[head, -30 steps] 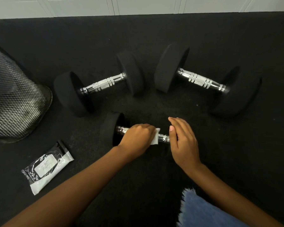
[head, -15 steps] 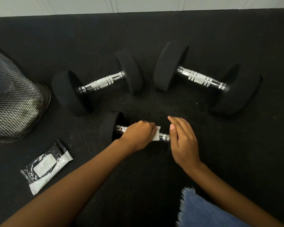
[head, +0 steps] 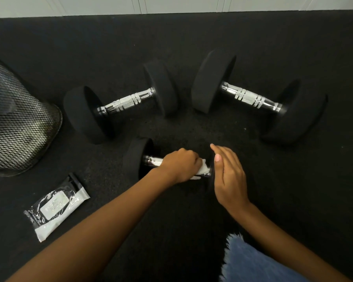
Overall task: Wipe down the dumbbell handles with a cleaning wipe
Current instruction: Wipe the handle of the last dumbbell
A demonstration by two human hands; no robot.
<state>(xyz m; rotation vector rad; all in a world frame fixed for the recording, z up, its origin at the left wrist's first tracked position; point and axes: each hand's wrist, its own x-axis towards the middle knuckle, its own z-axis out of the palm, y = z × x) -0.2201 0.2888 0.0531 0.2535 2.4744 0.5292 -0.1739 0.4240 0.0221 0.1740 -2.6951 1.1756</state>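
We're mid-wipe on the near dumbbell handle (head: 153, 161): left hand (head: 179, 164) clamped around wipe (head: 203, 169), right hand (head: 228, 176) flat and loose steadying the end; next, probably rotate and finish.

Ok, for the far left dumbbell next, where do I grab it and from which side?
Probably take the far left dumbbell by its knurled chrome handle, coming from above with the fingers wrapping across the bar. It lies flat on the mat, and the black end weights block both ends, so only the middle is open.
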